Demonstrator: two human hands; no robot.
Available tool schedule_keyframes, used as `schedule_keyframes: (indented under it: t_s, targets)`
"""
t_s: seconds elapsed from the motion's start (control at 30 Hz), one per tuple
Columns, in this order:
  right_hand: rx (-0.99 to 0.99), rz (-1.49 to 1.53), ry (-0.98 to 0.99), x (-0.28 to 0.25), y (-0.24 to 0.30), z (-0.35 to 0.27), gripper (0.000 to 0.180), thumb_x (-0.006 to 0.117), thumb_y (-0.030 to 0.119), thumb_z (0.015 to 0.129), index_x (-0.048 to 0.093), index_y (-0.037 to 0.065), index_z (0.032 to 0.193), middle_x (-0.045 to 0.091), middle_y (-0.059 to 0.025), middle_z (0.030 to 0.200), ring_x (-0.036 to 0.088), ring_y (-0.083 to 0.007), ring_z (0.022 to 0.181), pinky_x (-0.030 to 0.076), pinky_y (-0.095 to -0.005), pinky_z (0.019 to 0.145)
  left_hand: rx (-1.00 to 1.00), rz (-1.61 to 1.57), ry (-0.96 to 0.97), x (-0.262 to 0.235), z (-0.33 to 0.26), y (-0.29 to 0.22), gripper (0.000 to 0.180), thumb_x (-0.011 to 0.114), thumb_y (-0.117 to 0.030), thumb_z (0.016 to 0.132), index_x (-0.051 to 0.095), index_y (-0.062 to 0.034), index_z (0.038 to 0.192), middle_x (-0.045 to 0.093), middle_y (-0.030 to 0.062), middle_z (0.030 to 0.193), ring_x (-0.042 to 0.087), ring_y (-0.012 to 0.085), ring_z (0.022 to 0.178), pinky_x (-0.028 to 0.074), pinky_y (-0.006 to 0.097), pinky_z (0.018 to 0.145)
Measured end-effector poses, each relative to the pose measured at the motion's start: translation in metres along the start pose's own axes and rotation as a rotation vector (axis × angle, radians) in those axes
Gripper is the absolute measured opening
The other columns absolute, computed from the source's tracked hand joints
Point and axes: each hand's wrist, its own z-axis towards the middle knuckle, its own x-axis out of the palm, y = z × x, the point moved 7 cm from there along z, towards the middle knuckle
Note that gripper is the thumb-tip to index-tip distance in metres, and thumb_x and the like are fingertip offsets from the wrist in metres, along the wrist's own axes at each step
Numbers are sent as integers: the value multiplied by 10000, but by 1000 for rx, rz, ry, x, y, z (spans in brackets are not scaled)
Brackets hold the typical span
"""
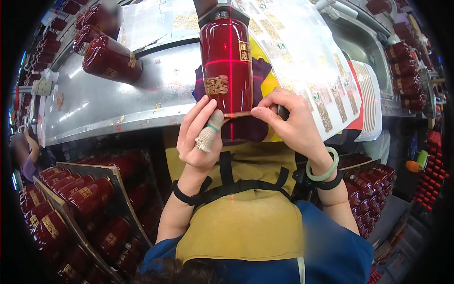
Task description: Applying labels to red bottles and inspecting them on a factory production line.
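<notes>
A glossy dark red bottle lies on its side with its base toward me and its neck in a dark holder. Gold decorations mark its side, and red laser lines cross it. My left hand has its fingertips against the left of the base; one finger wears a knitted cover with a green band. At the base's right edge my right hand pinches the end of what looks like a thin gold strip running along the rim. A purple cloth is under the bottle.
Sheets of gold stickers cover the metal table on the right, beside a striped sheet. More red bottles lie at the left. Racks of bottles stand below on both sides. Another person is at far left.
</notes>
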Motion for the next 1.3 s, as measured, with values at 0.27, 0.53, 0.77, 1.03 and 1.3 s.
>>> schedule_keyframes:
  t_s: [0.27, 0.53, 0.77, 1.03, 1.3]
  targets:
    - [-1, -2, -2, -1, -1, 0, 241, 802, 214, 909, 741, -19, 893, 633, -101, 752, 579, -184, 632, 459, -339, 620, 126, 167, 35, 3, -9, -10, 380, 805, 69, 833, 684, 124, 1189, 707, 182, 1244, 663, 338, 1183, 602, 384, 952]
    - [15, 9, 4, 3, -2, 2, 240, 804, 211, 902, 738, -19, 890, 645, -109, 768, 595, -194, 641, 470, -345, 628, 151, 99, 132, 12, 3, -14, 358, 850, 38, 779, 732, 31, 1118, 738, 146, 1170, 686, 322, 1103, 593, 377, 898]
    - [-36, 2, 18, 3, 4, 3, 237, 806, 206, 897, 733, -20, 887, 647, -113, 778, 599, -191, 647, 476, -340, 641, 37, 26, 12, 0, -5, 2, 284, 813, 99, 772, 731, 50, 1040, 742, 151, 1139, 729, 357, 1028, 650, 403, 865]
    - [-23, 16, 3, 1, 1, 2, 241, 800, 211, 908, 735, -21, 894, 644, -110, 781, 596, -192, 644, 475, -337, 638, 223, 259, 43, 6, -2, -22, 348, 817, 68, 817, 713, 97, 1148, 716, 190, 1201, 638, 338, 1222, 603, 380, 921]
    - [-32, 19, -8, 5, 1, 2, 236, 806, 210, 897, 738, -15, 898, 627, -108, 771, 582, -196, 636, 465, -337, 630, 3, 12, 21, 3, -2, -1, 253, 770, 114, 818, 721, 84, 1065, 750, 152, 1133, 723, 367, 1090, 637, 399, 885]
